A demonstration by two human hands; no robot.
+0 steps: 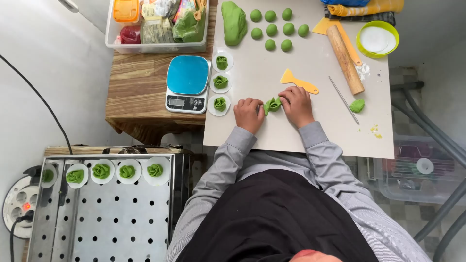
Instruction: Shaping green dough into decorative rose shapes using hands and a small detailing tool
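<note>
Two hands meet at the middle of the frame over a small folded piece of green dough (272,104): the left hand (249,114) has its fingers curled down beside the piece and touching its left end, and the right hand (296,104) pinches the right end between its fingertips, so both are closed on the same soft shape. As a judgement, the risk lies in the pinch itself: too much pressure could flatten the folds or tear the thin edges, and the dough could stick to the pale work board (301,131) and pull out of shape when lifted. A yellow scraper (298,82) lies just above the right hand, and a thin metal rod (343,99) and a wooden rolling pin (345,59) lie to its right, near enough that a sweeping wrist might knock them. Left of the hands, three finished green flowers on white paper rounds (221,81) stand in a column beside a blue-topped kitchen scale (187,82); a careless elbow could crush them. At the top, a large lump of green dough (233,22) sits beside eight small balls (276,29). The board rests partly on a wooden table (138,92), which bears a clear plastic bin (158,47) at upper left. At lower left, a perforated steel steamer tray (111,218) holds more shaped pieces. Grey hoses run down the right edge over a tiled floor.
</note>
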